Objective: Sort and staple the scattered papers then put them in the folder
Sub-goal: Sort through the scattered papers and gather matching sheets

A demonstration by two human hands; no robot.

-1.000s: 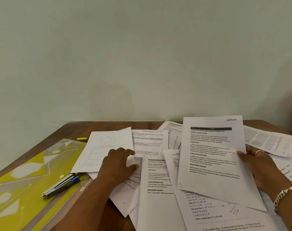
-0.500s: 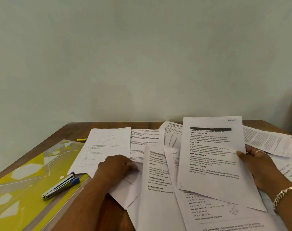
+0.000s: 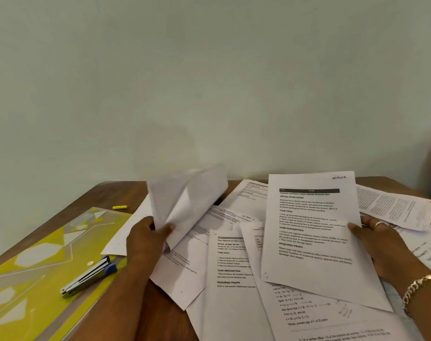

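- Nearest us, the scattered papers (image 3: 234, 303) overlap across the worktop (image 3: 125, 193); we count at least eight loose sheets, though the overlaps hide some.
- Our left hand (image 3: 145, 239) pinches a curling sheet (image 3: 187, 200) clear of the heap, blurred in mid-lift.
- Our right hand (image 3: 379, 244) grips one printed page (image 3: 315, 232) by its edge, long axis running away from us.
- One stapler (image 3: 89, 279) lies on one yellow folder (image 3: 44, 262), left of both hands, nearer the left.
- Farthest back, one small yellow object (image 3: 120, 207); we can't tell what it is.
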